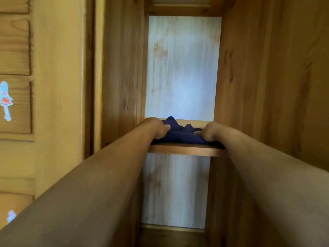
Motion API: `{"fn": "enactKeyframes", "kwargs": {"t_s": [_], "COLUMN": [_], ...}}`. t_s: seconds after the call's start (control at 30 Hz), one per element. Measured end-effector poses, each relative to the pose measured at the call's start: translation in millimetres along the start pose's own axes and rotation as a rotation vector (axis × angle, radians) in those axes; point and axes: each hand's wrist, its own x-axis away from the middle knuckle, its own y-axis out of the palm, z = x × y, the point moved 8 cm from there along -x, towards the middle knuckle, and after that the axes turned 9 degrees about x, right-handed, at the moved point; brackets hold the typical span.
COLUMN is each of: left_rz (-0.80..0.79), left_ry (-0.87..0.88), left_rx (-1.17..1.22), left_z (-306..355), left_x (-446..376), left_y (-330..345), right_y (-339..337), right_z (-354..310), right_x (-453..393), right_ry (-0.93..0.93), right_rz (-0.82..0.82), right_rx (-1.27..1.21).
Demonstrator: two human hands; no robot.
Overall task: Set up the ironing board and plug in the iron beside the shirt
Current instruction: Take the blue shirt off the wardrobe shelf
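Observation:
A dark navy shirt lies bunched on a wooden shelf inside an open wardrobe. My left hand grips the shirt's left side and my right hand grips its right side, fingers curled into the cloth. Both arms reach straight forward into the wardrobe. No ironing board or iron is in view.
The wardrobe has wooden side walls close on both sides and a pale back panel. A second compartment lies below the shelf. To the left a slatted wooden door carries a small figure sticker.

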Motion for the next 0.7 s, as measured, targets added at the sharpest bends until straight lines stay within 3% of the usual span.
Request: {"fn": "enactKeyframes", "kwargs": {"t_s": [0.17, 0.27, 0.5, 0.7], "left_rz": [0.086, 0.178, 0.493, 0.571], "left_ry": [0.036, 0.098, 0.398, 0.595], "left_rx": [0.023, 0.079, 0.37, 0.561], "left_z": [6.4, 10.6, 27.9, 35.6], "left_x": [-11.1, -11.7, 29.8, 95.6], "left_y": [-0.9, -4.5, -31.4, -51.7], "right_y": [-5.5, -9.7, -55.3, -70.2], "right_z": [-3.6, -1.1, 8.0, 27.3], "right_x": [-9.7, -11.2, 53.2, 143.8], "right_ry": [-0.054, -0.05, -0.139, -0.098], "right_rz": [0.09, 0.196, 0.741, 0.986], "right_rx": [0.057, -0.102, -0.385, -0.459]}}
